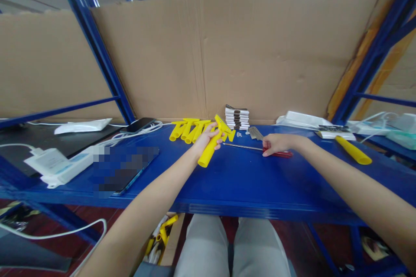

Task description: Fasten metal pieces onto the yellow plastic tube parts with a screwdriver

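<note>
My left hand [203, 139] is closed around a yellow plastic scraper handle [209, 151], tilted with its wide head up and its round open end toward me. My right hand [274, 143] grips a screwdriver [285, 154] by its red handle, low over the table. The long shaft points left, its tip near the left hand and apart from the scraper handle. Several similar yellow handles [187, 133] lie in a row behind the left hand. A small yellow piece [232, 135], tiny metal parts [239, 134] and flat grey metal plates [256, 133] lie between the hands.
A stack of white packets with dark bands [237, 119] stands against the cardboard wall [260, 52]. A yellow tube [353, 150] lies at right. A dark tablet-like slab [130, 171], power strip [73, 164] and phone [140, 125] are at left. Below is a box of yellow parts [164, 233].
</note>
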